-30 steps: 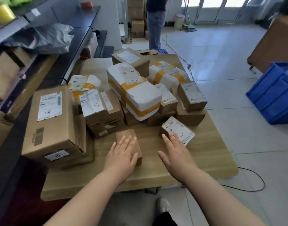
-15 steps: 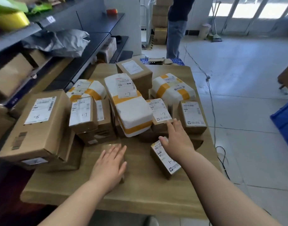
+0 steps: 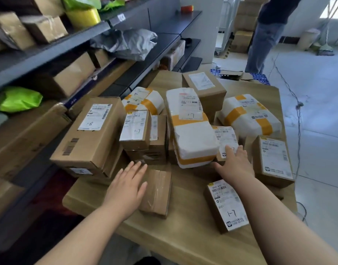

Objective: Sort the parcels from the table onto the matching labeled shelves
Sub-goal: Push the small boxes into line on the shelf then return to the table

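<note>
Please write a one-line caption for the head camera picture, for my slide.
Left hand rests on a plain box; right hand touches a labelled parcel.

- i'm looking into a parcel depot or mailroom.
- the table [image 3: 183, 236] is heaped with labelled parcels [image 3: 191, 131], some marked "1-7".
- grey shelves [image 3: 49, 49] on my left hold boxes [image 3: 44, 27] and bags [image 3: 130, 43].
- cartons [image 3: 242, 39] are stacked far back.

Left hand [image 3: 128, 185] flat on small taped box [image 3: 156, 193], right hand [image 3: 236, 165] reaching onto small labeled box [image 3: 226, 138] beside white parcel [image 3: 191, 131]; 1-7 box [image 3: 226, 205] near table [image 3: 183, 238] front edge.
</note>
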The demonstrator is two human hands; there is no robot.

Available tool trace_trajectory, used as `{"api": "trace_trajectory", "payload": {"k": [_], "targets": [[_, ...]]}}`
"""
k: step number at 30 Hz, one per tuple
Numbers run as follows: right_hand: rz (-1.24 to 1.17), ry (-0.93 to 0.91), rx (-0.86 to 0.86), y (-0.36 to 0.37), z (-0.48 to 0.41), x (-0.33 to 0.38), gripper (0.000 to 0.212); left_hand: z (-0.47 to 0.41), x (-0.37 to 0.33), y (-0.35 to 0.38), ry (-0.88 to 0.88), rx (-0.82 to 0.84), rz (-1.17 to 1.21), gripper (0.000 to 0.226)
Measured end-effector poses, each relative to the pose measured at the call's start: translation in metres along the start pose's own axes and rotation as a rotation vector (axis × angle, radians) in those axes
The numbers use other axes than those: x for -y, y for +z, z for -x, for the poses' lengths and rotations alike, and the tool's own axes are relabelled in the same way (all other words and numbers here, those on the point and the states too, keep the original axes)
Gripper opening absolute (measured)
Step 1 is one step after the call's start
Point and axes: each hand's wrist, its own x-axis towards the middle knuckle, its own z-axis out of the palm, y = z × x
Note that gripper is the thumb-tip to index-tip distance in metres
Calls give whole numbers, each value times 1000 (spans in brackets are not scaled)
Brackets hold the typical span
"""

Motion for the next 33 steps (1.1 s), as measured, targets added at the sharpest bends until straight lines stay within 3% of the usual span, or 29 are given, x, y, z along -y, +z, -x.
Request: {"api": "trace_trajectory", "payload": {"k": [7, 15, 21, 23, 26, 29, 33], "targets": [[-95, 118, -44, -11, -3, 9, 82, -38, 3, -32, -3, -101, 51, 55], [-210, 149, -317, -60, 6, 26, 77, -87, 21, -50, -66, -51, -17, 63], [-363, -27, -556, -92, 29, 72, 72, -103, 22, -45, -82, -6, -28, 53], [-288, -89, -496, -88, 38, 90, 76, -109, 26, -44, -80, -74, 72, 42], [-195, -119, -333, -71, 47, 108, 86, -118, 31, -42, -204, -190, 469, 32], [-198, -109, -242, -57, 50, 113, 89, -125, 33, -43, -343, -174, 701, 46], [-288, -123, -259, -59, 49, 114, 90, -134, 38, -44, -453, -94, 994, 77]]}}
